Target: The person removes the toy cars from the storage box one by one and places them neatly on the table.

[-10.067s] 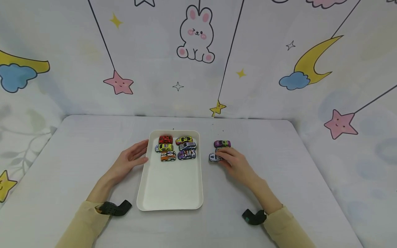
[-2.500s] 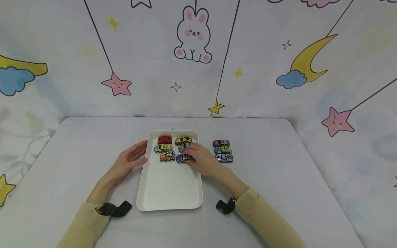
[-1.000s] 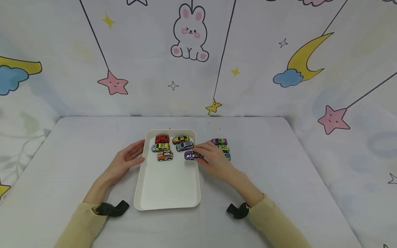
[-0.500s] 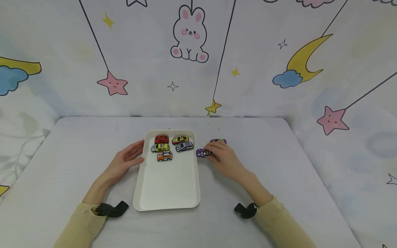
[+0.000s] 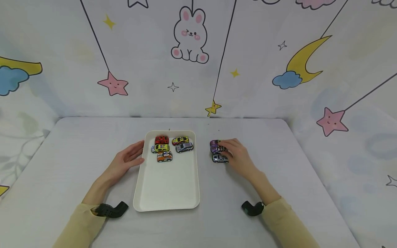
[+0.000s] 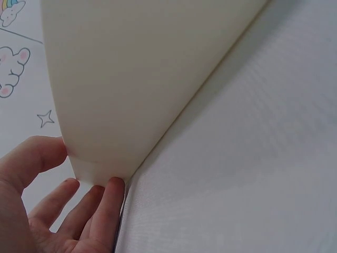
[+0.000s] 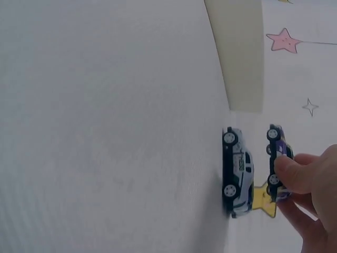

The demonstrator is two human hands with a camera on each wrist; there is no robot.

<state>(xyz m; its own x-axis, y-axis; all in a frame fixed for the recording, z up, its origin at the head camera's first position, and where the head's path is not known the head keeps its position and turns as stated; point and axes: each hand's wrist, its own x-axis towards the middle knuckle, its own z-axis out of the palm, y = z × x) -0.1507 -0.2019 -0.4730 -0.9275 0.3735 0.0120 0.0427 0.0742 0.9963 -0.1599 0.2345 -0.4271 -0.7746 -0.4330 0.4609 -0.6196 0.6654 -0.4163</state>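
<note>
Between thumb and fingers my right hand (image 5: 241, 160) pinches a purple toy car (image 5: 216, 148), right of the tray. In the right wrist view that car (image 7: 279, 147) is raised off the table, beside a silver toy car (image 7: 241, 174) standing on it. A magenta toy car (image 5: 213, 142) shows partly behind the held one; the green car of that row is hidden. My left hand (image 5: 126, 159) rests against the left side of the white tray (image 5: 167, 189). The left wrist view has its fingertips touching the tray's outer wall (image 6: 131, 79).
Several toy cars stand at the tray's far end: red (image 5: 161, 140), yellow-green (image 5: 162, 148) and orange (image 5: 164, 157) on the left, yellow (image 5: 180, 140) and grey (image 5: 184, 147) on the right. A patterned cloth (image 5: 149, 41) rises behind the white table (image 5: 263, 137).
The purple car has gone from the tray's right row, over the rim, to the cars on the right in my right hand. The silver car was set down there earlier. My left hand stays put.
</note>
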